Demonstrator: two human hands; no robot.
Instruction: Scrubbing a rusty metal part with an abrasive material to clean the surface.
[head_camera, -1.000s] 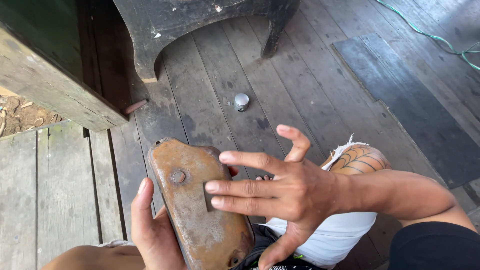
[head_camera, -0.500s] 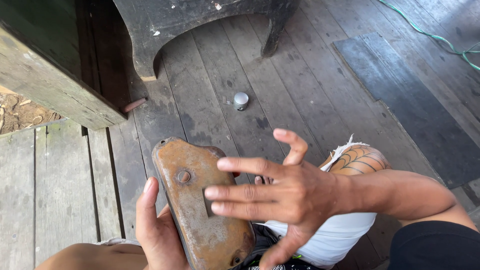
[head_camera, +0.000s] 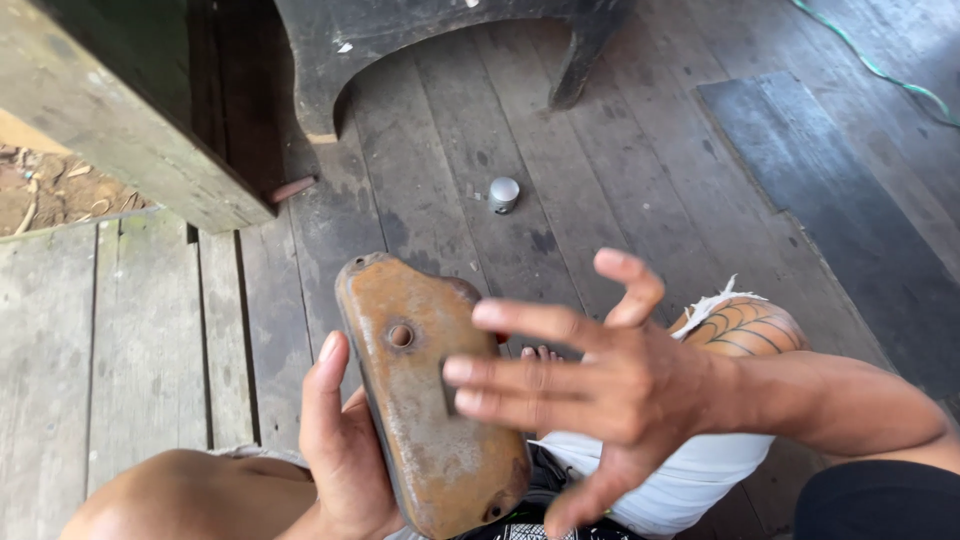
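Observation:
A rusty brown metal cover (head_camera: 425, 400), long and rounded with a small hole near its upper end, rests against my lap. My left hand (head_camera: 340, 450) grips it from the left side, thumb up along its edge. My right hand (head_camera: 590, 385) lies across the cover's right half with fingers spread apart; two fingertips press a small dark piece (head_camera: 447, 388) against the rusty surface. Whether that piece is loose or part of the cover I cannot tell.
A small silver cap (head_camera: 503, 194) sits on the dark wooden floor planks ahead. A dark wooden stool base (head_camera: 330, 60) stands at the top. A thick wooden beam (head_camera: 110, 120) crosses the upper left. A green cord (head_camera: 870, 70) runs at the top right.
My right hand has shifted slightly down and right over the cover, fingers still spread. The left hand's grip is unchanged.

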